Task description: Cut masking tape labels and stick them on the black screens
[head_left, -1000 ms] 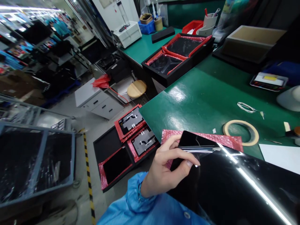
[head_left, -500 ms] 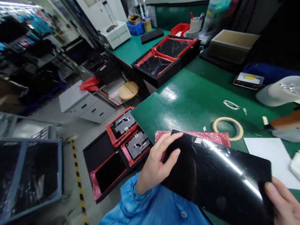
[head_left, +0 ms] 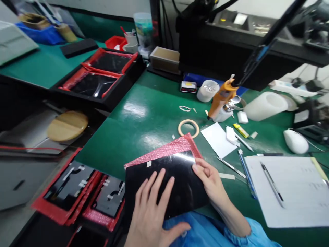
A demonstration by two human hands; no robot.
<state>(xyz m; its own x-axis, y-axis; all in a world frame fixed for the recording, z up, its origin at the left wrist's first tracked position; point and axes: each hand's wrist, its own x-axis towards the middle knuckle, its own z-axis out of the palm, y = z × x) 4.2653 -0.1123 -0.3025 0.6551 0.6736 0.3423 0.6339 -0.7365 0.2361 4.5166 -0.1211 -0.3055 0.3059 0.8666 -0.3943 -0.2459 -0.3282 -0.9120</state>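
Note:
A glossy black display panel point(head_left: 180, 185) with a small white label lies over a pink bubble-wrap sleeve point(head_left: 164, 147) at the bench's near edge. My left hand point(head_left: 154, 209) rests on the panel's face, fingers spread and thumb out to the side. At the panel's right edge my right hand point(head_left: 209, 178) pinches the corner between thumb and fingers. The bubble wrap sticks out behind the panel's far edge. A roll of masking tape point(head_left: 188, 120) lies just past the wrap.
More panels in red bubble wrap point(head_left: 108, 199) sit lower left, and others fill a black tray point(head_left: 128, 82) behind. To the right are an orange electric screwdriver point(head_left: 222, 96), tweezers point(head_left: 231, 168), a white paper point(head_left: 218, 139), a written sheet with a pen point(head_left: 272, 185) and a mouse point(head_left: 295, 140).
The view has swung right. The panel was tilted up between both hands and now lies lower over the bubble wrap. My left hand has gone from its edge to flat on its face.

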